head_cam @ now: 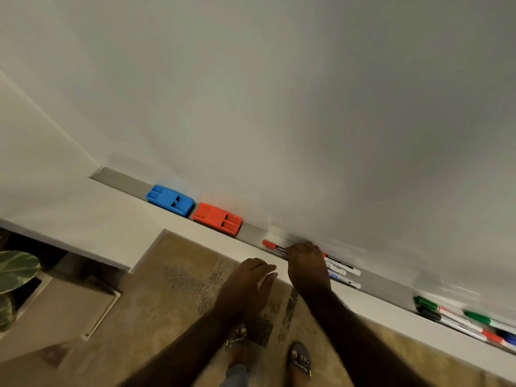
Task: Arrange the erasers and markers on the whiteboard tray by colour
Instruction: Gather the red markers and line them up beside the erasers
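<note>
A grey whiteboard tray (125, 180) runs from upper left to lower right under the whiteboard. On it a blue eraser (169, 200) sits to the left of a red eraser (217, 220), almost touching. A red-capped marker (274, 246) lies on the tray, and my right hand (307, 265) rests over its barrel with fingers curled. Right of that hand lie several white markers (343, 270). Further right is a cluster of green, black, red and blue capped markers (463, 319). My left hand (252, 279) hovers just below the tray edge, holding nothing, fingers loosely apart.
A white ledge (83, 219) juts out at left below the tray. A potted plant's leaves (16, 268) show at the far left. Brown patterned floor (173, 289) and my sandalled feet (300, 358) are below.
</note>
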